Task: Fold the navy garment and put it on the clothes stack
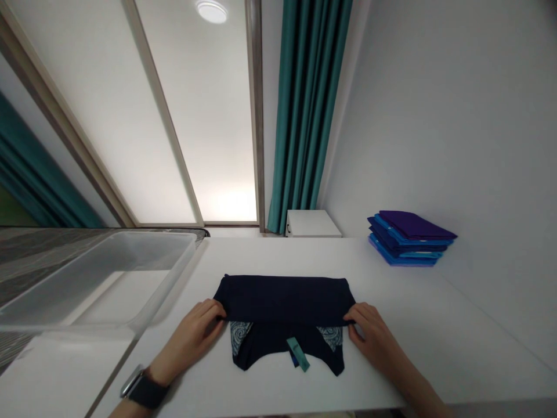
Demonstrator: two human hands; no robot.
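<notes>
A dark navy garment [287, 299] lies on the white table [278, 255], its far part folded over toward me. Patterned blue-and-white patches show at both sides below the fold, and a curved neckline faces me. A teal tag [298, 354] rests at the middle of that neckline. My left hand [202, 325], with a dark-banded watch on the wrist, pinches the left corner of the folded edge. At the opposite corner, my right hand [368, 331] has its fingers closed on the same edge.
A translucent plastic bin [183, 278] stands at the left. Flat blue and purple folded items form a stack [411, 238] at the right by the wall. Beyond the table are a small white cabinet [313, 223], a teal curtain [304, 116] and frosted panels [209, 128].
</notes>
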